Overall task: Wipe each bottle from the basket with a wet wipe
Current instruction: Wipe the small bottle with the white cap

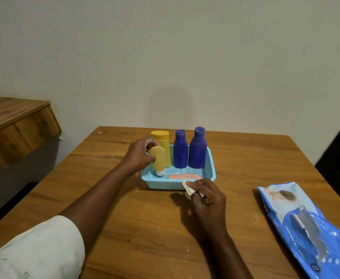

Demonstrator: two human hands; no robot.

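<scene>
A: Head view. Your left hand grips a yellow tube, cap down, its white cap just above the floor of the light blue mesh basket at the left end. Whether the cap touches the floor, I cannot tell.

B: And your right hand?

A: It pinches a folded wet wipe, fingers curled round it, just at the basket's near rim.

B: What else is in the basket?

A: A tall yellow bottle upright behind the tube. Two dark blue bottles upright side by side to its right. A pink tube lying flat along the near wall.

B: Basket position?

A: On the wooden counter, towards its far side. To your right, well apart from the basket, a blue wet wipe pack lies flat, flap peeled open.
</scene>
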